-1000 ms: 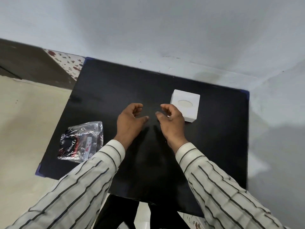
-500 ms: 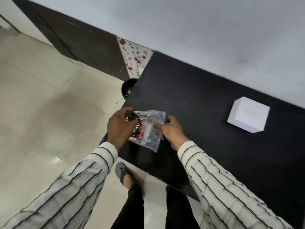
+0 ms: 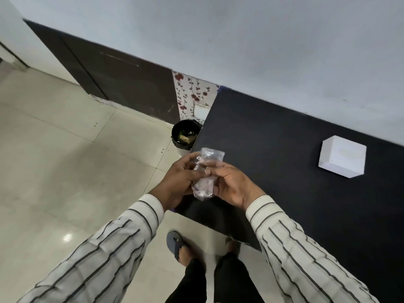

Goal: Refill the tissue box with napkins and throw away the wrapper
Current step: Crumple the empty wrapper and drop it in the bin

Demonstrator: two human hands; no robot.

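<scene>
A clear plastic wrapper (image 3: 207, 171) with printed marks is crumpled and folded upright between both hands, above the left front corner of the black table (image 3: 284, 171). My left hand (image 3: 181, 180) grips its left side and my right hand (image 3: 231, 182) pinches its right side. The white tissue box (image 3: 342, 159) sits closed on the table, far to the right of the hands. A black bin (image 3: 185, 134) with rubbish inside stands on the floor by the table's left edge, just beyond the wrapper.
A pale tiled floor (image 3: 76, 160) spreads to the left. A dark wooden panel (image 3: 122, 79) and a floral-patterned strip (image 3: 194, 95) run along the wall behind the bin. My feet (image 3: 179, 248) in sandals stand at the table's front edge.
Both hands left the table's middle, took the wrapper from the table's left corner, lifted it and folded it smaller. The view has swung left, bringing the bin into sight.
</scene>
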